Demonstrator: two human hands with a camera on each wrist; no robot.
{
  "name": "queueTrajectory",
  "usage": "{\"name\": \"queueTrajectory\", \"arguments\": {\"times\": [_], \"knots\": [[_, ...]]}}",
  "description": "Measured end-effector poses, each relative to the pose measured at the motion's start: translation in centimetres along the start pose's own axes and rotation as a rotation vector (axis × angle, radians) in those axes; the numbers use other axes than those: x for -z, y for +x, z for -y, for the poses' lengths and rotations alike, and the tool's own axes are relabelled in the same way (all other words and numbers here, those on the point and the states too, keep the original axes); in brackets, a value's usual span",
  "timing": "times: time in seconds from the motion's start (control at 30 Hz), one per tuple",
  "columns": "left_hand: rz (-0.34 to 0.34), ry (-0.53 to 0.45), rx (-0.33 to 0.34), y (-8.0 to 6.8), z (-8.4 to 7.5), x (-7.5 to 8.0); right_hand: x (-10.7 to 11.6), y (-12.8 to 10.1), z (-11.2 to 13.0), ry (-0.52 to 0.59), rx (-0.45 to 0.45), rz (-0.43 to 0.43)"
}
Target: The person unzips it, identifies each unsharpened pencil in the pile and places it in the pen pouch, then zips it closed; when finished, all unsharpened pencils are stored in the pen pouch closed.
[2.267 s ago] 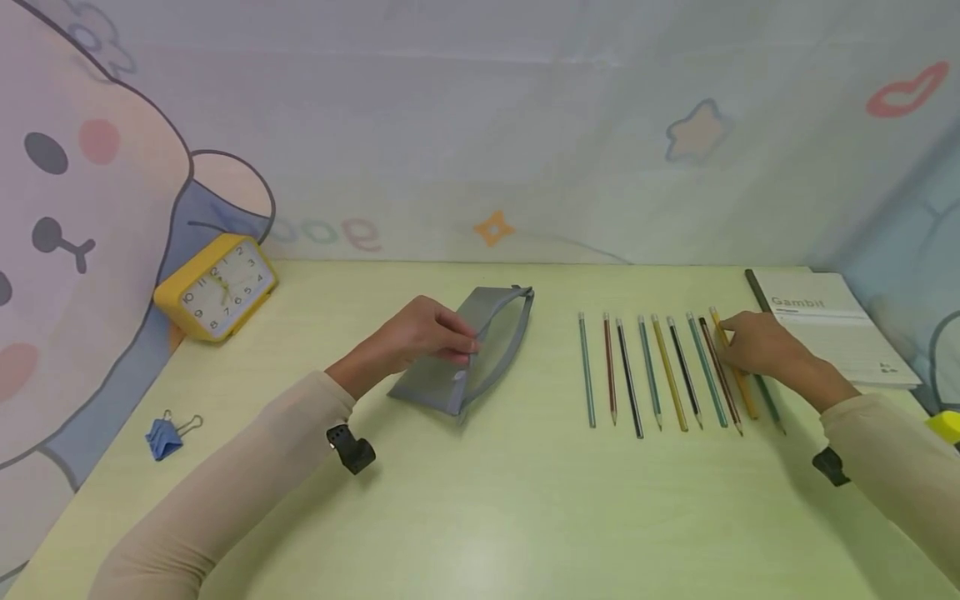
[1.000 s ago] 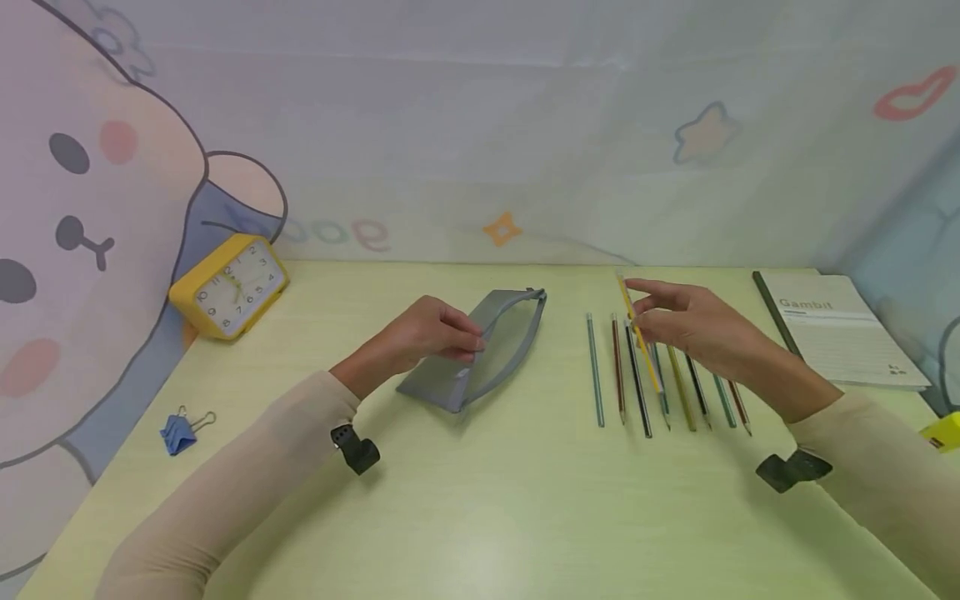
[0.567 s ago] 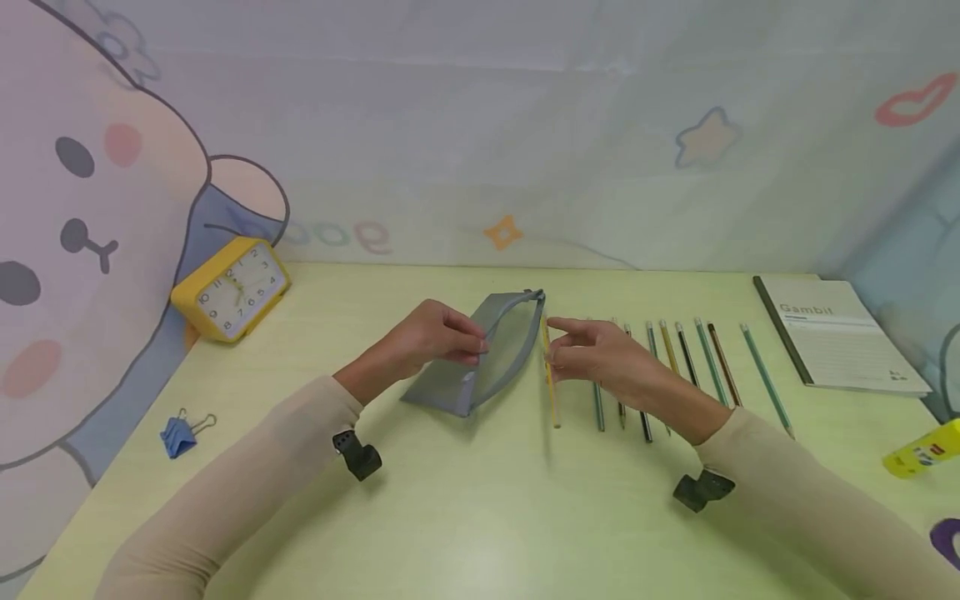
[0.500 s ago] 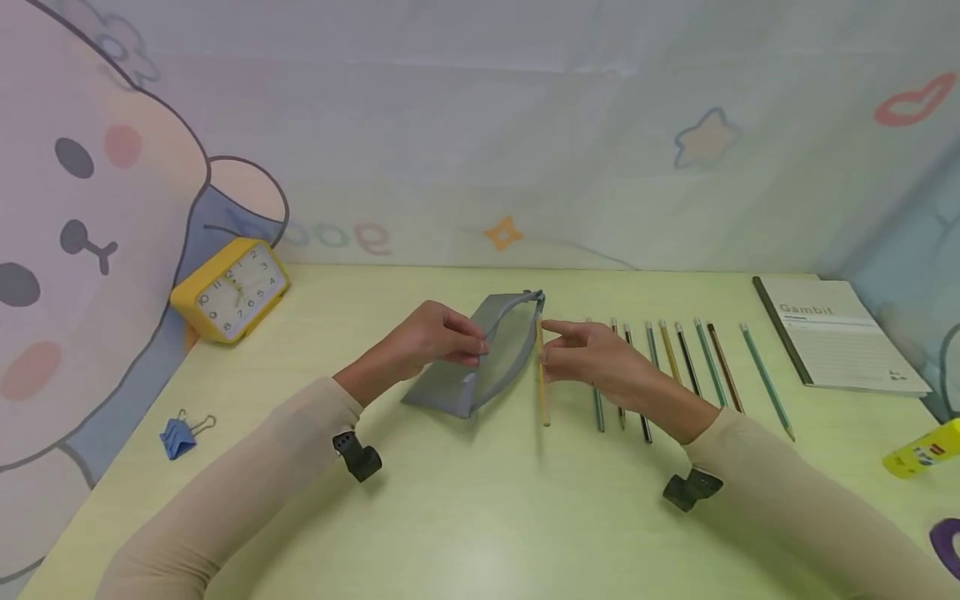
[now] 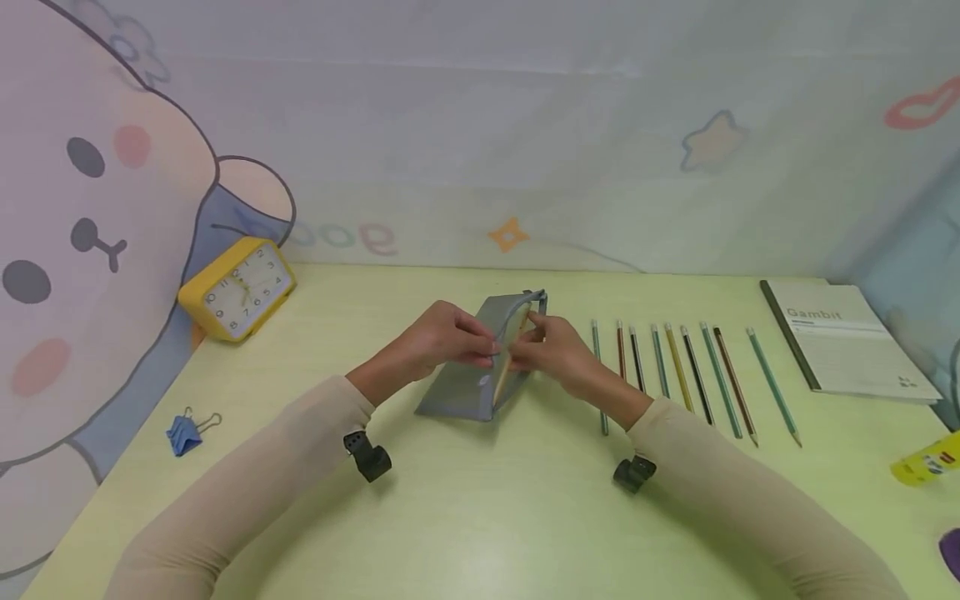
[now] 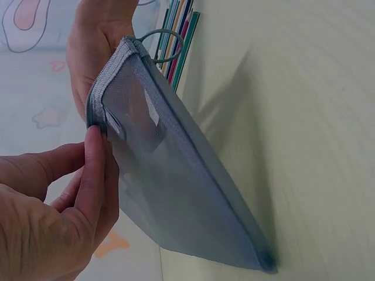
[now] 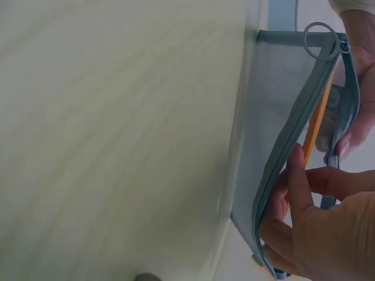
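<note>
A grey mesh zip pouch stands tilted on the table, its zipped mouth spread and facing right. My left hand pinches the near-left edge of that mouth between thumb and fingers. Inside the opening, my right hand holds a yellow pencil, which lies lengthwise along the mouth between the two zipper edges. The right fingers reach in past the zipper band. A ring pull hangs at one end of the zip. Part of the pencil is hidden behind the right fingers.
Right of the pouch lies a row of several pencils, with a teal pencil at its right end. Beyond are a notebook, a yellow glue stick and a purple object. At left are a yellow clock and a blue binder clip.
My right hand has lifted the yellow pencil from the row, carried it left across the other pencils and brought it into the pouch's mouth. My left hand keeps its pinch on the pouch.
</note>
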State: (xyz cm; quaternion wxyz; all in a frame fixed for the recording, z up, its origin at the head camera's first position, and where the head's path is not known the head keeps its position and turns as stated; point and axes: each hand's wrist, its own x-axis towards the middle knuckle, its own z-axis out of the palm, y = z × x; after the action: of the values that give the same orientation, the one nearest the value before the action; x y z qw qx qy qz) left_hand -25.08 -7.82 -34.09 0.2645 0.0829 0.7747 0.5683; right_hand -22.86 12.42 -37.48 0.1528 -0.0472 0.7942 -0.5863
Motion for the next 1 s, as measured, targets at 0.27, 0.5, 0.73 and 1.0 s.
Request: {"name": "queueTrajectory", "arguments": {"times": [0.27, 0.5, 0.73, 1.0], "knots": [[0.016, 0.021, 0.007, 0.3, -0.1, -0.1, 0.0, -0.3, -0.3, 0.009, -0.002, -0.01], [0.02, 0.039, -0.004, 0.2, 0.0, -0.2, 1.0, -1.3, 0.0, -0.064, 0.066, -0.002], [0.014, 0.036, -0.004, 0.1, 0.2, -0.2, 2.1, -2.6, 0.1, -0.22, 0.101, -0.03], [0.02, 0.036, -0.008, -0.3, 0.3, 0.2, 5.8, -4.2, 0.5, -0.644, 0.225, -0.11]]}}
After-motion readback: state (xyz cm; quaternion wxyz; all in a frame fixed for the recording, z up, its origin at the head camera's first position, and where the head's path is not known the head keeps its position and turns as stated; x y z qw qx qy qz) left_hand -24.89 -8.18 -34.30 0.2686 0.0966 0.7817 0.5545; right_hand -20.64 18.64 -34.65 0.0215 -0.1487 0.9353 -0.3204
